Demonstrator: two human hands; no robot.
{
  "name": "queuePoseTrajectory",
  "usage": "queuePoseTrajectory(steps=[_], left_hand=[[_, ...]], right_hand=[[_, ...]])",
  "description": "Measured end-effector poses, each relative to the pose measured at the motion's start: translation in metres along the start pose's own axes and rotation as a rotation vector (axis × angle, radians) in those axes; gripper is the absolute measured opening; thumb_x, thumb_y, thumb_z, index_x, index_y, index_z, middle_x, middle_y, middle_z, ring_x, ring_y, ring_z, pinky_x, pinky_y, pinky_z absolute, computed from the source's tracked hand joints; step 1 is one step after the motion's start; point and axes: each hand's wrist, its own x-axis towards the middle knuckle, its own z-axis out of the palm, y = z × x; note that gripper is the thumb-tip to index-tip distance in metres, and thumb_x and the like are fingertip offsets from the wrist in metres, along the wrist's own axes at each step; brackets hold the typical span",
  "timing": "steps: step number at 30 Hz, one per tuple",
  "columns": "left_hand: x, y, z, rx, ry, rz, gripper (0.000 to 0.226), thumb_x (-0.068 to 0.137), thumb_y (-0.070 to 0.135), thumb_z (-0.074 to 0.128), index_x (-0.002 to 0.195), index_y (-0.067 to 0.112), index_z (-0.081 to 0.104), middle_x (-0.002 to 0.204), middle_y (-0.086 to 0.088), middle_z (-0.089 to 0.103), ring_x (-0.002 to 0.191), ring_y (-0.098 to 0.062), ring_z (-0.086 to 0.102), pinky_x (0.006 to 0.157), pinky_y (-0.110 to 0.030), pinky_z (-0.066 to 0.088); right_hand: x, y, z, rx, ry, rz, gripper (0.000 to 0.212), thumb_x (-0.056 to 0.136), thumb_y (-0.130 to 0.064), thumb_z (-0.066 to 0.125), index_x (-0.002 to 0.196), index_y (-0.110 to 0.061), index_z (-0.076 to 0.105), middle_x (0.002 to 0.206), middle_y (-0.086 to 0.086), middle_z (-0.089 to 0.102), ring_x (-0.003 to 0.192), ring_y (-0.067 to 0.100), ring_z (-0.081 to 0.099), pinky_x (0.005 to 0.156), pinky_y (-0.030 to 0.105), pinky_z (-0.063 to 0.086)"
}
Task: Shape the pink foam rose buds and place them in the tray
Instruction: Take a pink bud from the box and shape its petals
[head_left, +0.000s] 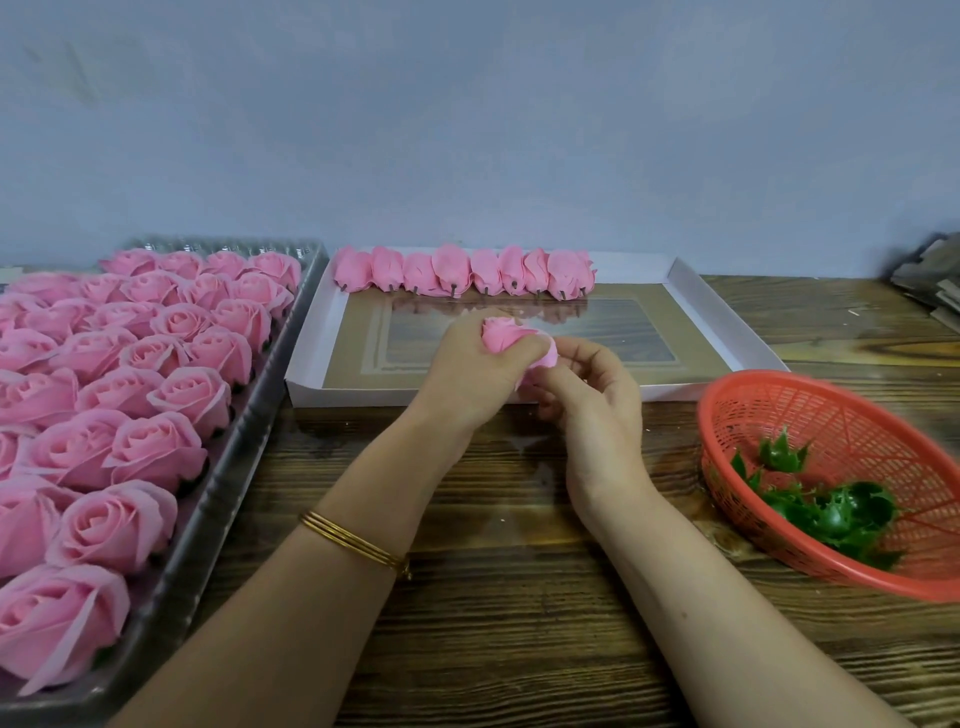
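Left hand (467, 376) and right hand (597, 415) fingers (589, 358) grip pink bud (500, 335); white tray (727, 325) behind, basket (831, 405) beside.

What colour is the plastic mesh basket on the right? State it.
The round plastic mesh basket is red-orange, clearest in the head view.

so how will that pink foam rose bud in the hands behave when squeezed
The pink foam rose bud probably squashes easily: its petals bulge above the gripping left hand. Likely light: the right hand steadies it with fingertips only. Thin petal edges may crease.
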Motion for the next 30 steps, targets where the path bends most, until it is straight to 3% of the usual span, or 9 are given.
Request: queuePoseTrajectory(steps=[2, 5, 8, 12, 17, 20, 25, 28, 30], left_hand=[[0.0000, 0.0002, 0.0011, -0.051, -0.031, -0.043, 0.026, 0.074, 0.006, 0.067, 0.053, 0.021, 0.061, 0.052, 0.005, 0.055, 0.053, -0.010, 0.057, 0.053, -0.022, 0.053], [-0.0001, 0.0005, 0.0002, -0.084, -0.075, -0.098, 0.008, 0.070, 0.009, 0.066, 0.062, 0.011, 0.063, 0.054, 0.001, 0.054, 0.062, -0.018, 0.059, 0.068, -0.036, 0.059], [0.0003, 0.0009, -0.0020, -0.049, -0.079, -0.120, 0.023, 0.076, 0.008, 0.065, 0.055, 0.016, 0.060, 0.056, 0.001, 0.056, 0.063, -0.016, 0.062, 0.073, -0.039, 0.060], [-0.0003, 0.0024, -0.0029, -0.036, -0.092, -0.106, 0.011, 0.076, 0.012, 0.061, 0.068, 0.005, 0.057, 0.071, -0.014, 0.055, 0.066, -0.020, 0.062, 0.067, -0.034, 0.058], [-0.0012, 0.0022, -0.0043, -0.035, -0.082, -0.090, 0.026, 0.084, 0.027, 0.075, 0.073, 0.008, 0.062, 0.067, -0.007, 0.060, 0.063, -0.017, 0.060, 0.060, -0.027, 0.052], [0.0002, 0.0010, -0.0054, -0.015, -0.037, -0.105, 0.026, 0.074, 0.015, 0.083, 0.076, 0.004, 0.059, 0.073, -0.010, 0.059, 0.072, -0.024, 0.058, 0.067, -0.035, 0.051], [0.0002, 0.0030, -0.0070, 0.064, -0.042, -0.061, 0.032, 0.075, 0.005, 0.081, 0.065, 0.015, 0.053, 0.055, 0.003, 0.057, 0.050, -0.010, 0.055, 0.048, -0.017, 0.045], [-0.0036, 0.0067, -0.0072, 0.157, -0.092, 0.019, 0.031, 0.074, -0.003, 0.078, 0.064, 0.013, 0.054, 0.050, 0.007, 0.058, 0.045, -0.004, 0.056, 0.047, -0.014, 0.044], [-0.0070, 0.0072, -0.0062, 0.260, -0.117, 0.063, 0.027, 0.071, 0.000, 0.082, 0.068, 0.012, 0.057, 0.055, 0.007, 0.062, 0.051, -0.005, 0.060, 0.053, -0.019, 0.047]], right_hand=[[0.0003, 0.0002, 0.0003, -0.037, 0.006, 0.003, 0.020, 0.083, 0.008, 0.061, 0.102, 0.006, 0.064, 0.080, 0.011, 0.063, 0.075, 0.023, 0.059, 0.058, 0.021, 0.046], [-0.0004, -0.0006, 0.0002, -0.066, 0.028, -0.035, 0.013, 0.083, 0.011, 0.059, 0.093, 0.005, 0.064, 0.071, 0.007, 0.063, 0.059, 0.012, 0.058, 0.049, 0.014, 0.043], [-0.0014, -0.0026, 0.0002, -0.048, 0.028, -0.063, 0.013, 0.081, 0.014, 0.058, 0.084, 0.003, 0.064, 0.065, 0.005, 0.060, 0.052, 0.005, 0.055, 0.048, 0.013, 0.042], [-0.0037, -0.0040, -0.0003, 0.002, -0.006, -0.052, 0.013, 0.081, 0.010, 0.057, 0.080, 0.000, 0.064, 0.062, 0.005, 0.059, 0.054, 0.009, 0.053, 0.048, 0.015, 0.041], [-0.0031, -0.0015, 0.0000, -0.008, 0.000, -0.008, 0.018, 0.080, 0.002, 0.062, 0.098, 0.002, 0.063, 0.078, 0.019, 0.059, 0.064, 0.020, 0.050, 0.051, 0.021, 0.037], [-0.0043, -0.0001, 0.0014, -0.042, -0.007, -0.008, 0.019, 0.081, 0.009, 0.057, 0.098, 0.003, 0.062, 0.079, 0.017, 0.058, 0.056, 0.012, 0.045, 0.049, 0.019, 0.036], [-0.0027, -0.0018, -0.0003, 0.018, -0.002, -0.004, 0.015, 0.080, 0.006, 0.051, 0.086, -0.005, 0.060, 0.069, 0.017, 0.058, 0.054, 0.015, 0.047, 0.052, 0.025, 0.036], [0.0005, -0.0053, -0.0001, 0.086, 0.004, 0.022, 0.007, 0.078, -0.008, 0.056, 0.083, -0.009, 0.061, 0.061, 0.005, 0.056, 0.052, 0.014, 0.050, 0.052, 0.025, 0.036], [0.0029, -0.0065, 0.0006, 0.100, 0.025, 0.035, 0.003, 0.082, -0.013, 0.061, 0.079, -0.013, 0.062, 0.061, -0.001, 0.055, 0.053, 0.012, 0.049, 0.052, 0.025, 0.037]])
